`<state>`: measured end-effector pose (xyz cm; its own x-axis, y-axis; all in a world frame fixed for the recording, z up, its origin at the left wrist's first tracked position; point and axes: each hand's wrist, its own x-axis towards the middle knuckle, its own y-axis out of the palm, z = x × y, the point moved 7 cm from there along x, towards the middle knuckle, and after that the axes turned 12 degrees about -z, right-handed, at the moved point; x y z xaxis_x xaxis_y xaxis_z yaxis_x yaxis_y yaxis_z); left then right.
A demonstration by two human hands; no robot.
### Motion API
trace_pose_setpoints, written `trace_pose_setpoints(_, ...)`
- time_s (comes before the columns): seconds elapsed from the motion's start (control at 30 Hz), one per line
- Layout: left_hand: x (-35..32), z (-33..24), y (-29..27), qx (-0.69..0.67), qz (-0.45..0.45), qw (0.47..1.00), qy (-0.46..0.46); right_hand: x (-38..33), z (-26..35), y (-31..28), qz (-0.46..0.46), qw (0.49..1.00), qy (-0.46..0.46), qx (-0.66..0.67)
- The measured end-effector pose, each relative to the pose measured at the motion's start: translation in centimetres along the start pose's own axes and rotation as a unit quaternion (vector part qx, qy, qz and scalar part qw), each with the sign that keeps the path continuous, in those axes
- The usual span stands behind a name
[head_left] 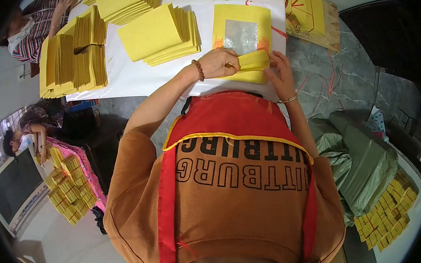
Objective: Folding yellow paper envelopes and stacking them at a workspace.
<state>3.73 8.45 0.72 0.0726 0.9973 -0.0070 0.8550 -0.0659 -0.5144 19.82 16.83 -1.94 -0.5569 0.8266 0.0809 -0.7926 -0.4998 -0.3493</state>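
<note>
Sheet [241, 33]: yellow w/ silver foil square (near edge folded).

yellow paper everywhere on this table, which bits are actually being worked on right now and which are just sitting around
In hand:
- folded yellow sheets, pinched between the left hand and the right hand
- yellow sheet with a silver foil square, just beyond the hands

Lying about:
- fanned yellow stacks
- upright bundles at the table's left end
- green sacks
- bundles on the floor

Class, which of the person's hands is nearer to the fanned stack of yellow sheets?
Left. The left hand is beside the fanned stack of yellow sheets; the right hand is farther off, across the folded yellow paper.
</note>
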Motion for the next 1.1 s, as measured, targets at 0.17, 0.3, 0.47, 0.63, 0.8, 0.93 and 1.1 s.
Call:
trace_pose_setpoints(0.17,-0.3,-0.1,0.3,0.039,-0.009,0.999,0.023,-0.2,-1.4,-0.4,-0.045,0.994,0.062,0.079)
trace_pose_setpoints(0.3,-0.6,-0.3,0.5,0.073,-0.022,0.996,0.048,-2.0,-2.2,-0.5,-0.056,0.916,0.358,0.172)
trace_pose_setpoints(0.47,-0.6,-0.6,0.4,0.087,-0.043,0.992,0.079,-2.0,-1.3,0.9,-0.032,0.884,0.404,0.231)
trace_pose_setpoints(0.63,-1.1,-1.5,-0.2,0.087,-0.073,0.99,0.087,-0.8,-1.5,1.3,-0.008,0.912,0.339,0.231)
trace_pose_setpoints(0.8,-1.3,-1.7,-0.2,0.133,-0.109,0.978,0.121,-0.2,-1.7,1.4,-0.021,0.922,0.319,0.219)
trace_pose_setpoints(0.93,-1.3,-1.1,-0.2,0.116,-0.123,0.979,0.112,0.2,-1.8,1.3,-0.042,0.932,0.304,0.193)
trace_pose_setpoints(1.1,-1.3,-1.3,-0.3,0.122,-0.142,0.972,0.143,0.2,-1.7,1.8,-0.057,0.927,0.308,0.205)
